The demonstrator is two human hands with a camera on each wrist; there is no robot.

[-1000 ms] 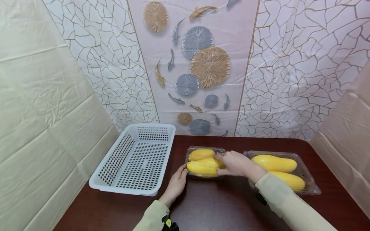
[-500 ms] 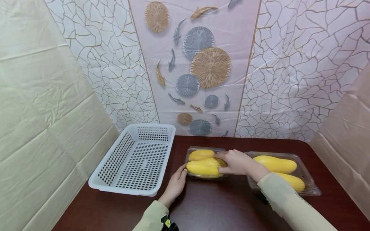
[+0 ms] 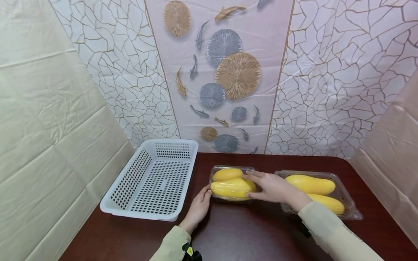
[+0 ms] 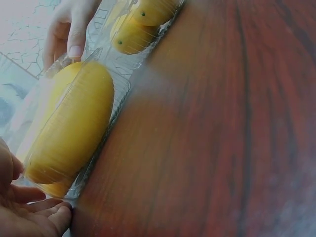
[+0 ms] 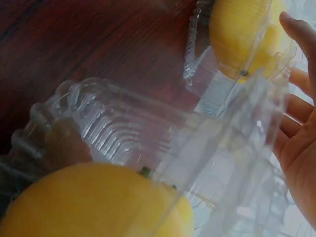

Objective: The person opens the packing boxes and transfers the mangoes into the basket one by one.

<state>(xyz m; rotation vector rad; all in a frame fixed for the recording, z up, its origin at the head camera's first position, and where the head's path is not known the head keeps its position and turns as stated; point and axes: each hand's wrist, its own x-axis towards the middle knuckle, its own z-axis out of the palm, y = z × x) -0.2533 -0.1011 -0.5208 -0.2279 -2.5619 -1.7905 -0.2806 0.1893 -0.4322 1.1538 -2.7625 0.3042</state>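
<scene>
A clear plastic box (image 3: 215, 198) on the table holds oblong yellow fruits. The nearer fruit (image 3: 233, 188) shows through glossy clear plastic, and another fruit (image 3: 228, 174) sits behind it. My left hand (image 3: 198, 208) touches the box's left end; in the left wrist view its fingers (image 4: 52, 210) rest beside the box's end and lower edge. At the opposite end, my right hand (image 3: 274, 186) reaches over with thumb and fingers spread. In the right wrist view, the right hand (image 5: 301, 143) is around the box's end, its fingers loose; whether they touch the plastic is hard to tell.
To the right, beyond my right wrist, a second clear box (image 3: 351, 208) holds two longer yellow fruits (image 3: 310, 184). A white perforated basket (image 3: 111, 208) stands at the left on the dark red table (image 3: 241, 232). Patterned cloth (image 3: 228, 119) hangs behind.
My right hand has loosened from the box's right end and shifted slightly right, so more of the nearer fruit shows. The plastic over it looks smoother. The left hand stays put.
</scene>
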